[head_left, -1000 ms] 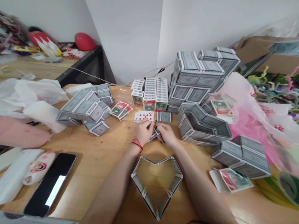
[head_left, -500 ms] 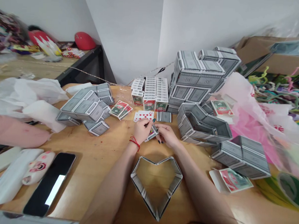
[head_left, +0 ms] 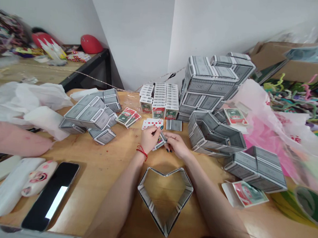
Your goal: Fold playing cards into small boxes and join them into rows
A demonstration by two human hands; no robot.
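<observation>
Our left hand (head_left: 149, 139) and right hand (head_left: 177, 145) pinch a playing card (head_left: 160, 143) between them, fingers curled, the left covering much of it and the right at its right-hand edge. We have the card at twelve o'clock from the heart-shaped frame (head_left: 148, 198), which rests between our forearms. From the card, face-up cards (head_left: 148, 123) lie near at eleven o'clock and a patterned grey panel (head_left: 174, 125) near at one. We see a phone (head_left: 49, 198) at the frame's nine o'clock.
</observation>
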